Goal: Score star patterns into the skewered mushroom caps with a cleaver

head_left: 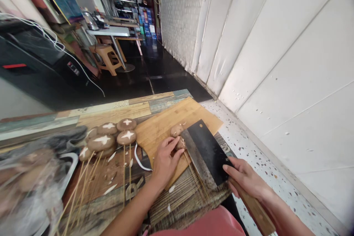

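Head view: your left hand (165, 161) has the thumb and fingers drawn in, parted only by the mushroom cap (181, 143) they pinch, over the cutting board (163, 120). Your right hand (243, 177) is wrapped around the handle of the cleaver (207, 151), with its fingers reaching up to the base of the blade. The main danger, I'd judge, lies just beyond your left fingertips — the blade's edge is right beside them, so a slip on the rounded cap could carry it into thumb or fingertip. The cap itself may roll, since only that light pinch seems to steady it, and the thin skewers (190, 162) running back from it, to the right of your left thumb, could twist or snag under the blade. Another mushroom (176, 130), just past your left fingertips, might get nudged or nicked if the cleaver's far corner swings. Pressing too hard could split the cap or cut through its pattern. Well left of your left fingers, the scored mushrooms (127, 137) sit apart — your left forearm could brush their sticks.
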The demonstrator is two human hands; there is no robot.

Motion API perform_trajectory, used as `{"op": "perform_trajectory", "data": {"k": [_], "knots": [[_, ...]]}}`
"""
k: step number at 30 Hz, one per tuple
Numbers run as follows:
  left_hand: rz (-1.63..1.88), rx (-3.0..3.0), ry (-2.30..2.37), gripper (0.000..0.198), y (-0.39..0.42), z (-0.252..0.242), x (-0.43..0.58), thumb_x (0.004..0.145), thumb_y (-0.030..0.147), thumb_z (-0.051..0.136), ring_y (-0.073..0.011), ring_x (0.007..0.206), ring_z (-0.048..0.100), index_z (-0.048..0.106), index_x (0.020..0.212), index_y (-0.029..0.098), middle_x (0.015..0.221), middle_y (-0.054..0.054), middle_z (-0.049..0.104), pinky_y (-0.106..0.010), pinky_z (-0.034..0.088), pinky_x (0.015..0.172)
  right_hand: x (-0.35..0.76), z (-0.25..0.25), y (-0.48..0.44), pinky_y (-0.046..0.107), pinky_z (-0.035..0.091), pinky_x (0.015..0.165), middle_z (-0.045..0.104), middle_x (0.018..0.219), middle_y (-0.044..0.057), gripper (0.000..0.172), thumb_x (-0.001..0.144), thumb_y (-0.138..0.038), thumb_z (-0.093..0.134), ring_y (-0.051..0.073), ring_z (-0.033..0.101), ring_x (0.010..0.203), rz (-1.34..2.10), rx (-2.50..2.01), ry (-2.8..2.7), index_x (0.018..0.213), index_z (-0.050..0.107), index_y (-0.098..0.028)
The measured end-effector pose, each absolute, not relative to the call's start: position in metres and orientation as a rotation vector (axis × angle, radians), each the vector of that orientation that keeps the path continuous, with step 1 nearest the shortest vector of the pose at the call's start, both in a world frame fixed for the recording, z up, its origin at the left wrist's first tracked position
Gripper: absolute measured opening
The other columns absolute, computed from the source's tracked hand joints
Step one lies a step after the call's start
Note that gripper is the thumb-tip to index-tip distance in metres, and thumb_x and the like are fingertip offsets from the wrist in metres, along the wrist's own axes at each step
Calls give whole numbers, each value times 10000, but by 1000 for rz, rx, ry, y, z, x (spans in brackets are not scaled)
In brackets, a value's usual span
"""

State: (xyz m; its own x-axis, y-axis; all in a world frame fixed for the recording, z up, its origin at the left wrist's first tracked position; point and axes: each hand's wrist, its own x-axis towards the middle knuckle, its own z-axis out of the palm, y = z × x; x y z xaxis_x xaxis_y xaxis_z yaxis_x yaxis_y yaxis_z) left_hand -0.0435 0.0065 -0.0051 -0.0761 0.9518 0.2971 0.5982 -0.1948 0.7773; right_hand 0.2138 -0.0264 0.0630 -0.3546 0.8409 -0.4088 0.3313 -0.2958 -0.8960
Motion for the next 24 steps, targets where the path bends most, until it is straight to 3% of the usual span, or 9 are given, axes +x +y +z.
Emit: {"op": "perform_trajectory", "data": {"k": [5,8,11,14,16,20,24], "knots": [[1186,1800,1653,349,6,-5,-42,828,305,604,-224,1069,573,644,1163,215,1136,-76,625,-410,451,966,215,67,-25,201,282,354,511,352,-83,246,923,-420,452,105,422,290,1681,-1472,-1546,757,429,-239],[1199,1810,1641,357,7,-6,-41,825,295,608,-223,1068,571,636,1171,210,1129,-77,621,-410,449,965,217,77,-38,226,334,372,498,354,-70,272,934,-431,439,123,446,306,1506,-1582,-1682,737,429,-243],[1203,1800,1665,352,6,-7,-39,815,298,622,-218,1015,580,642,1153,202,1080,-75,627,-397,467,922,213,84,-57,253,378,408,523,436,-31,255,968,-359,386,144,497,362,912,-1634,-2069,754,448,-235],[1189,1814,1696,316,4,-4,-36,800,293,628,-211,919,589,657,1098,193,986,-64,635,-375,490,839,204,81,-72,282,396,402,589,551,31,185,958,-190,331,177,536,403,204,-1406,-2457,936,513,-168],[1169,1832,1664,224,2,-1,-35,797,255,602,-207,879,592,676,996,184,937,-59,636,-361,494,800,199,77,-78,301,455,424,666,656,106,247,908,-87,319,213,602,472,-127,-1235,-2609,1065,510,-81],[1238,1786,1601,151,1,4,-34,750,151,536,-204,865,605,649,847,174,910,-55,641,-345,500,777,194,69,-85,360,552,477,707,935,280,387,784,6,341,288,694,647,-529,-1071,-2731,1133,495,73],[1284,1730,1554,187,1,5,-33,770,158,504,-188,809,615,637,901,171,876,-49,643,-320,499,748,190,68,-88,334,547,427,719,922,267,421,702,28,357,266,694,595,-646,-1081,-2755,1066,563,74]]}}
